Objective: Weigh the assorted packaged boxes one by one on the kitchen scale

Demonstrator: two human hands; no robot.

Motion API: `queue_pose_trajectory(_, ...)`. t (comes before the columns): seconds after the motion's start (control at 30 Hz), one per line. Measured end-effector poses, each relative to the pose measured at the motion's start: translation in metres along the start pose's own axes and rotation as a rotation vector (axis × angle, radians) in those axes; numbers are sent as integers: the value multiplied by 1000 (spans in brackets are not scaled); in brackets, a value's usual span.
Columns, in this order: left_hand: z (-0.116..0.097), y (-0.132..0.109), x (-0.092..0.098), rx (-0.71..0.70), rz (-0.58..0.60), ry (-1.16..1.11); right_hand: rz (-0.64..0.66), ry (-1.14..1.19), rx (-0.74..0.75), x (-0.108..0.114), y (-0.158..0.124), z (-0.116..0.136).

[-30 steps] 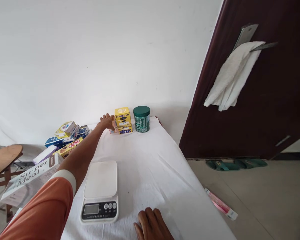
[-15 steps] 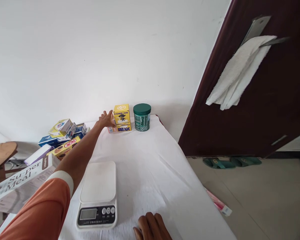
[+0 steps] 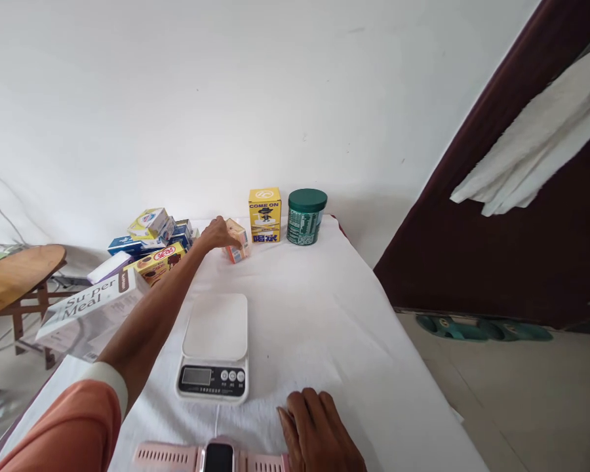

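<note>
At the far part of the table, my left hand point(image 3: 217, 235) grips a small pale-orange box point(image 3: 239, 240) from its left side, and the box is tilted. Just right of it stands a yellow "COME ON" box point(image 3: 265, 215), with a green lidded tub point(image 3: 306, 217) beside that. My right hand point(image 3: 319, 429) rests palm down at the near edge, holding nothing, its fingers loosely bent and the thumb apart. A smartwatch with a pink strap point(image 3: 170, 453) lies next to it, one strap end by the thumb. A white kitchen scale point(image 3: 215, 328) sits between both hands, its display blank.
Several cartons are piled at the left, among them a "Su-per Meal" box point(image 3: 96, 308) and a yellow snack box point(image 3: 160, 262). A round wooden stool point(image 3: 22, 275) stands beyond. A wall closes off the back; green slippers point(image 3: 452, 328) lie on the floor by the dark door point(image 3: 511, 262).
My left hand has pulled the small orange box away from the yellow box, toward the left. The view has shifted, bringing the smartwatch into sight. My right hand stays on the table.
</note>
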State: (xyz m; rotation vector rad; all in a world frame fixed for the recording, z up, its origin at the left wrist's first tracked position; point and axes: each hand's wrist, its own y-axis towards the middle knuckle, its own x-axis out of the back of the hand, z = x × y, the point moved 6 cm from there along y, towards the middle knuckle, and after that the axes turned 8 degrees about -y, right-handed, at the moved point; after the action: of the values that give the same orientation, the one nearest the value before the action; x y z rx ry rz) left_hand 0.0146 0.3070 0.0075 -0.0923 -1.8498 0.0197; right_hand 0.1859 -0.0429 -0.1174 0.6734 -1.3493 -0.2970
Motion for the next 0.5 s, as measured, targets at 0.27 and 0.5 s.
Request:
queue_pose_trajectory(0.27, 6, -123, 44, -139, -245, -220, 1, 9, -1, 25, 12, 9)
queue_pose_trajectory(0.5, 31, -214, 16, -212, -132, -337, -6, 20, 39, 26, 10, 12)
